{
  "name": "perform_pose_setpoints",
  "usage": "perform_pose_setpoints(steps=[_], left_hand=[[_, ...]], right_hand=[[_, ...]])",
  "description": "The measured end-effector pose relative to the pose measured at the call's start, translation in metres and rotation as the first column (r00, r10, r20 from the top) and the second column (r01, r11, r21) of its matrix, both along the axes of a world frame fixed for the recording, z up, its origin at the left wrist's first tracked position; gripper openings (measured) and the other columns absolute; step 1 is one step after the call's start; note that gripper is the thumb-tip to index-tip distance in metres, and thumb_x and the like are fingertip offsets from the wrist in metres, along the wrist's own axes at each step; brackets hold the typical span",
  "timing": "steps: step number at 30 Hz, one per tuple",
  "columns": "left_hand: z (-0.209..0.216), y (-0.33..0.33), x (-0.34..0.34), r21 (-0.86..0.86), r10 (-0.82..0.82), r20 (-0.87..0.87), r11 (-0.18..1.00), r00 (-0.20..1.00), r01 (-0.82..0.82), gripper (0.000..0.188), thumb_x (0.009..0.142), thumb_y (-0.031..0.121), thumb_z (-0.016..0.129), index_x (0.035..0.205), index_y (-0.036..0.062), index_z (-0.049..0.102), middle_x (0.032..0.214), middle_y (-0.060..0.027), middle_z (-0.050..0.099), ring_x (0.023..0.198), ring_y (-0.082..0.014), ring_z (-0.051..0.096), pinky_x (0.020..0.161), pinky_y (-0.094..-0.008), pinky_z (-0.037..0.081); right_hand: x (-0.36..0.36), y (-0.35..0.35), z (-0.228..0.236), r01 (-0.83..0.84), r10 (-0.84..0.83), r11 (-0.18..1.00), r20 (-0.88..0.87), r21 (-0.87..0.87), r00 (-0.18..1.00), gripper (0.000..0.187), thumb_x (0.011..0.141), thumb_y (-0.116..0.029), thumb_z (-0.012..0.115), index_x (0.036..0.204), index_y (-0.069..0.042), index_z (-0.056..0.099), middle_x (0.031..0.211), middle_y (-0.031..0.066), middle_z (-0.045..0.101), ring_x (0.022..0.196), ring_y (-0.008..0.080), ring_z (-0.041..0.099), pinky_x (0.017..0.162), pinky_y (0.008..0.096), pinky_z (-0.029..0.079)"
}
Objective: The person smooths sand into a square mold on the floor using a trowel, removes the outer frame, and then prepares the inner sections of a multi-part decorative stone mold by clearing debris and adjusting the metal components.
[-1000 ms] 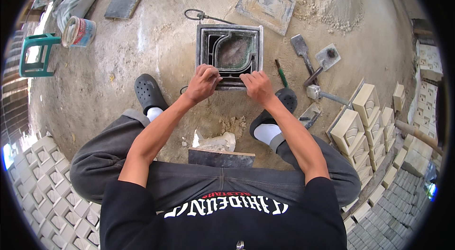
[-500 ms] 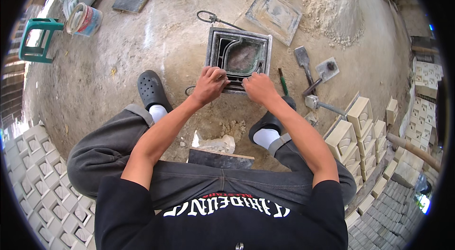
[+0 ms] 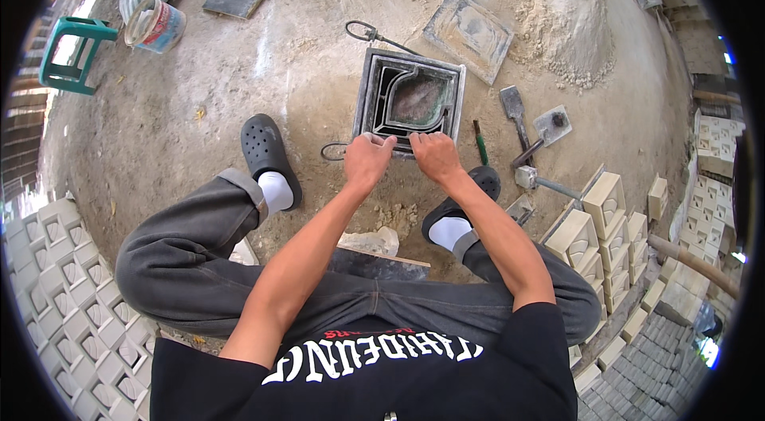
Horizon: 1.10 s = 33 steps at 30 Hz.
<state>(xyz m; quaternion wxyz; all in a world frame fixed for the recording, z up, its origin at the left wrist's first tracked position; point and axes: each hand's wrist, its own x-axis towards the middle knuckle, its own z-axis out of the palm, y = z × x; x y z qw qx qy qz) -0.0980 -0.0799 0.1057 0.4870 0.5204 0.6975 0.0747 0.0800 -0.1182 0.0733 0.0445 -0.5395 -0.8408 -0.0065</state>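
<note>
A square, dark metal block mould (image 3: 363, 86) lies on the dusty ground between my feet. Its inside is split by thin curved walls around a leaf-shaped hollow with greyish material at the bottom. My left hand (image 3: 369, 159) is closed at the near edge of the mould, with thumb and fingers pinching by the inner walls. Beside it, on the same edge, my right hand (image 3: 435, 156) has its fingers curled over the rim. The exact part under the fingertips is hidden. Wire loops (image 3: 360, 31) stick out at the mould's far and near left sides.
Right of the mould lie a green-handled tool (image 3: 480, 142), a flat metal paddle (image 3: 514, 106) and a square stamp (image 3: 552, 127). Cast blocks (image 3: 604, 202) are stacked at the right. A powder heap (image 3: 570, 14), a flat plate (image 3: 470, 34), a bucket (image 3: 157, 25) and a green stool (image 3: 72, 54) stand farther off.
My left hand has moved back from the mould's inner left corner to its near edge. The right hand has shifted slightly left along that edge. The whole view has shifted a little.
</note>
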Motion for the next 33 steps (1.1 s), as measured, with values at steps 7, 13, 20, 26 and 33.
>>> perform_pose_setpoints(steps=[7, 13, 20, 26, 33], left_hand=[[-0.006, 0.011, 0.019, -0.523, 0.645, 0.391, 0.743, 0.657, -0.418, 0.032, 0.088, 0.022, 0.064, 0.098, -0.0078, 0.063, 0.093, -0.0173, 0.07, 0.07, -0.0208, 0.069, 0.058, -0.0271, 0.058], [-0.007, 0.016, 0.023, -0.551, 0.646, 0.262, 0.71, 0.717, -0.438, 0.022, 0.084, 0.019, 0.061, 0.092, -0.0013, 0.065, 0.086, -0.012, 0.072, 0.066, -0.0207, 0.069, 0.054, -0.0266, 0.055], [-0.015, 0.021, 0.028, -0.563, 0.634, 0.16, 0.689, 0.757, -0.457, 0.019, 0.085, 0.018, 0.057, 0.086, 0.0023, 0.068, 0.08, -0.0058, 0.072, 0.063, -0.0211, 0.068, 0.055, -0.0309, 0.055], [-0.017, 0.023, 0.03, -0.587, 0.637, 0.154, 0.674, 0.755, -0.449, 0.016, 0.084, 0.016, 0.057, 0.083, 0.0027, 0.067, 0.077, -0.0052, 0.071, 0.064, -0.0208, 0.067, 0.056, -0.0305, 0.054], [-0.028, 0.006, 0.042, -0.374, 0.726, 0.237, 0.681, 0.645, -0.63, 0.014, 0.083, 0.012, 0.061, 0.081, -0.001, 0.065, 0.074, -0.0092, 0.068, 0.059, -0.0216, 0.065, 0.056, -0.0305, 0.056]], right_hand=[[0.002, -0.001, -0.007, 0.023, -0.018, 0.999, -0.155, 0.027, 0.988, 0.005, 0.079, -0.011, 0.055, 0.081, -0.007, 0.056, 0.069, 0.0059, 0.061, 0.064, 0.0209, 0.064, 0.059, 0.0326, 0.051], [0.008, -0.002, -0.012, 0.002, 0.003, 1.0, -0.184, 0.025, 0.983, 0.004, 0.079, -0.011, 0.055, 0.08, -0.007, 0.055, 0.069, 0.0062, 0.061, 0.066, 0.021, 0.065, 0.057, 0.0327, 0.051], [0.009, 0.0, -0.018, -0.036, 0.038, 0.999, -0.171, 0.014, 0.984, 0.005, 0.08, -0.012, 0.055, 0.078, -0.008, 0.055, 0.069, 0.007, 0.063, 0.065, 0.0214, 0.066, 0.053, 0.0334, 0.051], [0.011, 0.001, -0.018, -0.042, 0.047, 0.998, -0.171, 0.038, 0.984, 0.005, 0.08, -0.012, 0.055, 0.076, -0.008, 0.055, 0.068, 0.0067, 0.063, 0.064, 0.0209, 0.065, 0.052, 0.0333, 0.051], [0.009, 0.002, -0.016, -0.051, 0.053, 0.999, -0.173, 0.019, 0.984, 0.005, 0.08, -0.012, 0.055, 0.076, -0.008, 0.055, 0.067, 0.0066, 0.062, 0.064, 0.0213, 0.065, 0.052, 0.0335, 0.051]])
